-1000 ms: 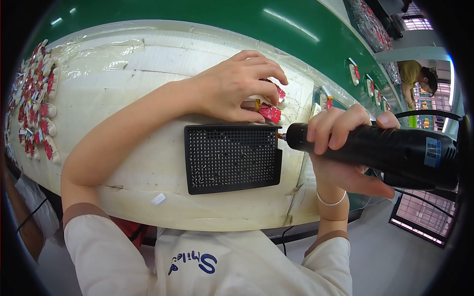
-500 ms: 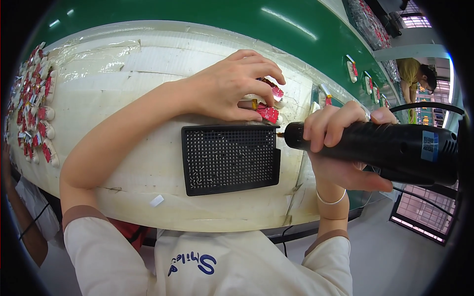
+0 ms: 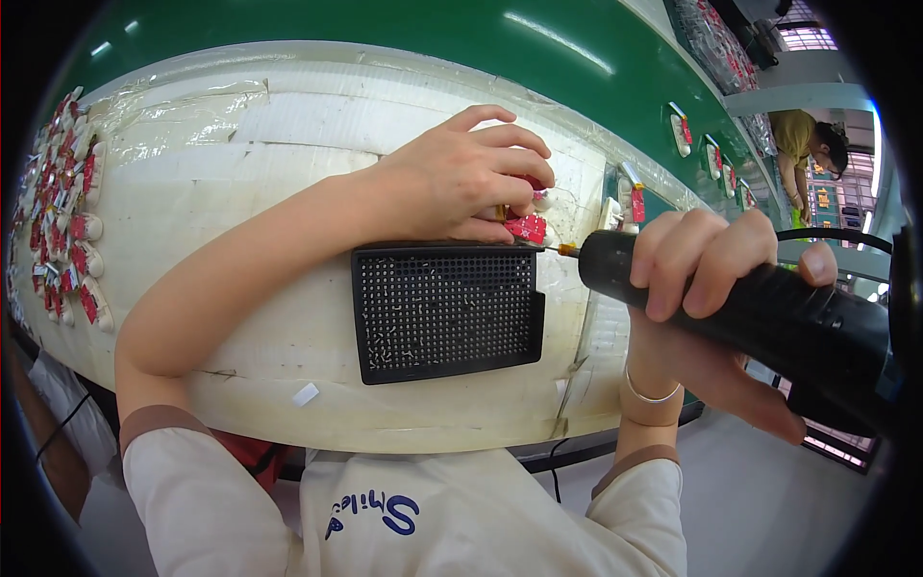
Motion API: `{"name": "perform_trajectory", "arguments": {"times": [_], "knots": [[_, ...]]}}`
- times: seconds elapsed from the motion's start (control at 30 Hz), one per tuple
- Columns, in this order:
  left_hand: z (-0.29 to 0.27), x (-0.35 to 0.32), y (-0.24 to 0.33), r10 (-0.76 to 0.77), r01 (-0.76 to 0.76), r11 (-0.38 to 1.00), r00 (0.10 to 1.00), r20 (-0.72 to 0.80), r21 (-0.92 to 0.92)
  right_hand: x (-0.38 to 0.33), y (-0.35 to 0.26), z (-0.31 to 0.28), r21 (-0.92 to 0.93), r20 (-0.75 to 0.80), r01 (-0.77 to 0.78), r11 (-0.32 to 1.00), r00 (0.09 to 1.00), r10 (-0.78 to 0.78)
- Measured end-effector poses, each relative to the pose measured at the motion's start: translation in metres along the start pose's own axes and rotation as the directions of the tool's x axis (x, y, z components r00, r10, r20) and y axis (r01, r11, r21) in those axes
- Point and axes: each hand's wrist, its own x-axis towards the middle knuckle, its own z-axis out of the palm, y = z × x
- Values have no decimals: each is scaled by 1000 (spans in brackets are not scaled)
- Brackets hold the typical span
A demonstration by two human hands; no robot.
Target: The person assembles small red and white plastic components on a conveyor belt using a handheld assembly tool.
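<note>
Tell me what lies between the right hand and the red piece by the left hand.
In the head view, the black screwdriver's nose and thin bit lie between the right hand and the red piece; whether the bit touches is unclear.

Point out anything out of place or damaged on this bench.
A small white rectangular scrap lies alone and askew, nearer the person than the black gridded plastic tray. The cream taped bench covering looks worn too, with dark, torn-looking marks right of the tray.
</note>
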Motion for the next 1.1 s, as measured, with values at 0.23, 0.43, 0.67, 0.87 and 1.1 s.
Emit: {"name": "perform_trajectory", "arguments": {"times": [0.23, 0.43, 0.67, 0.87, 1.1], "knots": [[-2, 1, 1, 42, -38, 996, 998, -39, 82, -5, 29, -1, -1, -61, 8, 1000, 998, -8], [-2, -2, -1, 63, -60, 996, 997, -46, 61, -6, 32, -2, -1, -49, -53, 999, 997, 53], [-2, -2, -2, 63, -59, 995, 997, -44, 77, -8, 33, -2, -60, -66, -68, 996, 996, 64], [-5, -2, -2, 60, -58, 996, 998, -31, 65, -4, 42, -5, -24, -3, 1, 1000, 1000, -2], [-4, -2, -3, 80, -77, 995, 996, -47, 64, -4, 43, -3, -87, -6, 1, 996, 1000, -1]]}}
